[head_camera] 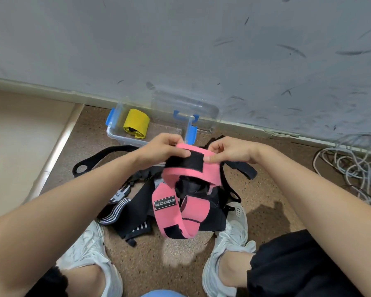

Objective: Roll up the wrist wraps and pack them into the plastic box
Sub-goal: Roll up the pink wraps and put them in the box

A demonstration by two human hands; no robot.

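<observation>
Left hand [162, 150] and right hand [227, 152] pinch the pink wrist wrap [186, 168] above a black strap pile [135, 213], partly hiding the plastic box [116, 133] behind, fingertips obscured.

plastic box [124, 140]: on the floor [266, 200], by the wall [180, 39], behind the pile
lid [184, 106]: right of the box, leaning on the wall
rolled wrist wrap [136, 123]: inside the box, left end
pile of wraps [129, 215]: between box and shoes [86, 249]
held wrist wrap [186, 168]: above the pile, pinched between left grip [161, 148] and right grip [227, 151]
cables [347, 168]: far right, near the wall
</observation>
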